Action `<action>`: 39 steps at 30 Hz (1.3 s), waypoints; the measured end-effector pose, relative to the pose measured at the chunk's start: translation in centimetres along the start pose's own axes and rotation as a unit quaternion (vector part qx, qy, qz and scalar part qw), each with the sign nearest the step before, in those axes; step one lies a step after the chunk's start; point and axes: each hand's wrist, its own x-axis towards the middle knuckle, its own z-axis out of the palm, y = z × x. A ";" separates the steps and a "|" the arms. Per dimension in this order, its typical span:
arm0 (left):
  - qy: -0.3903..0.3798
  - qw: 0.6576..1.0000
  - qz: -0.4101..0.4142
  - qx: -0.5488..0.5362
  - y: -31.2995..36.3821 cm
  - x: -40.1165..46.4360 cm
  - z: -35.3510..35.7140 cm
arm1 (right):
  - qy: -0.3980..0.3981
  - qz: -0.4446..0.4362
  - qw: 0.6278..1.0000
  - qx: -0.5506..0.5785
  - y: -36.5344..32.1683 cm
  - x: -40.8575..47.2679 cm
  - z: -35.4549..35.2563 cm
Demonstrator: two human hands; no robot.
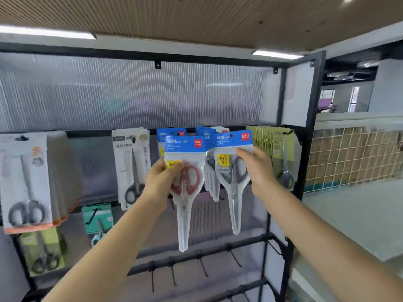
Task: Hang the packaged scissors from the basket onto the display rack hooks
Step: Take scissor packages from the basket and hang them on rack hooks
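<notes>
Blue-carded clear plastic packs of scissors number two in the hands, both held up in front of the black metal display rack (314, 118); the red-handled scissors pack (185, 171) is pinched at its upper left by the left hand (160, 182), thumb over a yellow label; the grey-handled scissors pack (233, 168) is gripped at its right edge by the right hand (257, 168), fingers curled behind it; each has a blue header with a red logo and a tapering clear blister pointing down. Behind them on the rack's upper rail hang more blue-headed packs (170, 132), count unclear since they overlap; left of these hang white packs (130, 162), right of them a row of green packs (272, 144). Several bare black hooks (202, 267) stick out of the rack's lower rails. Printing on the cards is too blurred to read; no basket shows.
</notes>
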 end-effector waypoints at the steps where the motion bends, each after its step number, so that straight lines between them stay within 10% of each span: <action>1: -0.003 1.000 0.006 -0.004 0.1 0.2 0.3 | -0.004 -0.004 1.000 0.001 0.0 0.5 0.0; 39: 0.176 0.984 0.032 -0.017 0.0 3.1 1.0 | -0.003 -0.092 0.995 0.029 2.2 6.2 1.1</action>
